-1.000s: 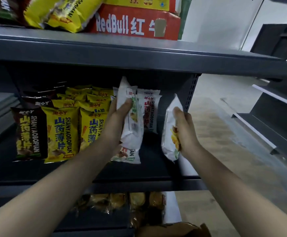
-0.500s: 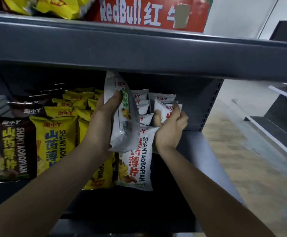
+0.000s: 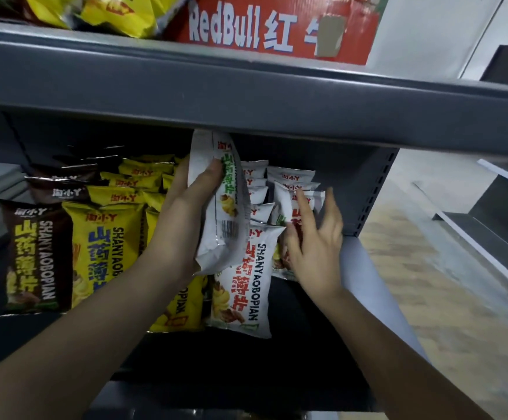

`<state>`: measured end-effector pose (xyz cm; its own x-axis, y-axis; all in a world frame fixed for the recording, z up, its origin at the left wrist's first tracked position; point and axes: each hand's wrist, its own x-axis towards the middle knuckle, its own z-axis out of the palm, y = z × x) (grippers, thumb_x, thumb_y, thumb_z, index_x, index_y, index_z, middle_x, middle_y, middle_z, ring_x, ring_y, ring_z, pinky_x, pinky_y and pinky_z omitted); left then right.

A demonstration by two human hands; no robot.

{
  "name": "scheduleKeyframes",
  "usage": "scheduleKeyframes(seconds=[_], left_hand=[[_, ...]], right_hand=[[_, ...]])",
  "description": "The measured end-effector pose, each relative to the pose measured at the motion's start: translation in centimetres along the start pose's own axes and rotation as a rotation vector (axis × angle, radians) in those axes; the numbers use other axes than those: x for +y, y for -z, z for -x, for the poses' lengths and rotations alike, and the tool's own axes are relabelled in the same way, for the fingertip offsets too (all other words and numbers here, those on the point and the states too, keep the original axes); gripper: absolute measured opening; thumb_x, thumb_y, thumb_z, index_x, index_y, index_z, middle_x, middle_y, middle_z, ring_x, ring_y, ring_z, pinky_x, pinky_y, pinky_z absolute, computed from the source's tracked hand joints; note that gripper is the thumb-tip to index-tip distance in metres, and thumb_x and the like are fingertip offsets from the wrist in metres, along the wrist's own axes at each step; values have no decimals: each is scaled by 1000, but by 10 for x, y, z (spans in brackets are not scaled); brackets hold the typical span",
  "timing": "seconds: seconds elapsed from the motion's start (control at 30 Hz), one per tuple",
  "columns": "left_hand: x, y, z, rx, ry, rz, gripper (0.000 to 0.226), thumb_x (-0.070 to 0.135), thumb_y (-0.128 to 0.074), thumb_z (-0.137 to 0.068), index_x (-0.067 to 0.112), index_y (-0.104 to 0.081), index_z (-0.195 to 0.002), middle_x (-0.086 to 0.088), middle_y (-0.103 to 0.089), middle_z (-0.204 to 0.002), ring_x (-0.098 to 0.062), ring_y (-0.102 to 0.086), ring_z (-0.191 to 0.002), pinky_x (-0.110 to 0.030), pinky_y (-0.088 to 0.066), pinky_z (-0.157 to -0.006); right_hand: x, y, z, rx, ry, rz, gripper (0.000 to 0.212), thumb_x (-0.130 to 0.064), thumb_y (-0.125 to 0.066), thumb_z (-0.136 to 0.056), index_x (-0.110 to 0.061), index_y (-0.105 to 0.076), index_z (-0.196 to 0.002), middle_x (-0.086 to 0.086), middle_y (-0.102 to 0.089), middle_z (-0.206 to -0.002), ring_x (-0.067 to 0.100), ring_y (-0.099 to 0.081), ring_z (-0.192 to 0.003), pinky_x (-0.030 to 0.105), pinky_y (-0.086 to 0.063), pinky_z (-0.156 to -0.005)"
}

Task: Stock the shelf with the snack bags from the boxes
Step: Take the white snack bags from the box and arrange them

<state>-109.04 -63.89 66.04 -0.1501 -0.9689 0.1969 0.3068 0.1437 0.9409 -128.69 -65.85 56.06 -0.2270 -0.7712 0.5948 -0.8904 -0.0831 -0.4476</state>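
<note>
My left hand (image 3: 186, 207) grips a white snack bag with green print (image 3: 219, 204), held upright above the grey shelf (image 3: 368, 268). My right hand (image 3: 316, 247) has its fingers spread and touches a white bag with red print (image 3: 292, 204) standing at the right end of the white row. Another white bag with red print (image 3: 243, 283) lies flat at the front, below the held bag. Rows of yellow bags (image 3: 107, 237) and brown bags (image 3: 34, 253) fill the shelf to the left.
The upper shelf edge (image 3: 246, 92) hangs low just above the held bag, with a red RedBull carton (image 3: 277, 25) and yellow bags (image 3: 119, 13) on it. The shelf's perforated end post (image 3: 371, 192) stands right of my right hand. An aisle floor (image 3: 428, 298) and another grey rack (image 3: 489, 213) lie to the right.
My right hand has let go of the white bag it carried onto the right row and now opens against it. My left hand still holds its bag, barely moved.
</note>
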Motion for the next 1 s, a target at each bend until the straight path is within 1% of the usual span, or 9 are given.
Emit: scheduleKeyframes(seconds=[0.2,0.37,0.47,0.53,0.63,0.7,0.83,0.93,1.0], left_hand=[[4,-8,11,34,-67,7,40,32,-50,-95,28,-48,-134,11,-66,-120,-7,-63,-109,-28,-49,-94],[0,-18,20,9,-76,-35,41,33,-51,-94,32,-46,-135,9,-60,-129,-14,-56,-121,-43,-39,-107],[-2,-27,25,-16,-101,-52,37,34,-51,-95,35,-47,-132,16,-62,-123,-3,-58,-115,-32,-44,-99],[-3,-35,31,-24,-127,-97,30,35,-48,-96,41,-46,-126,29,-60,-113,13,-57,-104,-15,-43,-89],[-11,-49,38,-44,-156,-208,34,36,-45,-97,41,-38,-130,31,-52,-116,25,-50,-96,0,-42,-81],[-21,-63,42,-46,-196,-298,44,31,-44,-97,36,-32,-139,26,-47,-125,26,-46,-100,6,-37,-84],[-53,-92,53,-45,-349,-703,66,55,-37,-88,31,-17,-147,6,-36,-141,2,-39,-122,-8,-36,-96],[-81,-107,60,9,-451,-1044,73,48,-26,-83,28,1,-148,-10,-35,-141,-26,-39,-129,-40,-42,-102],[-94,-113,62,32,-450,-1123,79,42,-30,-80,24,5,-148,-16,-32,-145,-32,-38,-132,-43,-41,-104]], right_hand=[[13,-10,9,-105,195,382,53,-49,-26,-93,-29,-31,-142,16,-24,-156,38,-21,-143,65,-27,-108],[-1,-13,11,-149,202,323,16,-36,-35,-86,-25,-41,-96,22,-30,-153,48,-28,-138,72,-31,-99],[4,-4,12,-153,212,292,27,-39,-30,-92,-34,-44,-114,16,-21,-157,44,-18,-143,69,-24,-106],[6,12,18,-77,156,144,41,-34,-28,-97,-37,-42,-135,10,-16,-157,36,-14,-144,55,-21,-112],[1,48,34,32,-53,-347,28,-16,-40,-100,-22,-58,-121,-2,-34,-138,22,-33,-133,15,-25,-109],[-4,71,44,-52,-237,-691,20,-27,-42,-101,-29,-61,-106,-13,-53,-120,18,-51,-120,19,-40,-100],[-16,107,55,-384,-318,-1178,62,-72,-52,-78,-27,-59,-120,-3,-68,-119,16,-64,-111,32,-54,-87],[-25,117,54,-388,-290,-1147,53,-52,-58,-87,-23,-53,-132,-4,-65,-126,12,-60,-118,36,-46,-100],[-24,116,48,-335,-304,-1120,39,-34,-54,-94,-24,-54,-132,-7,-66,-124,8,-60,-117,35,-44,-103]])
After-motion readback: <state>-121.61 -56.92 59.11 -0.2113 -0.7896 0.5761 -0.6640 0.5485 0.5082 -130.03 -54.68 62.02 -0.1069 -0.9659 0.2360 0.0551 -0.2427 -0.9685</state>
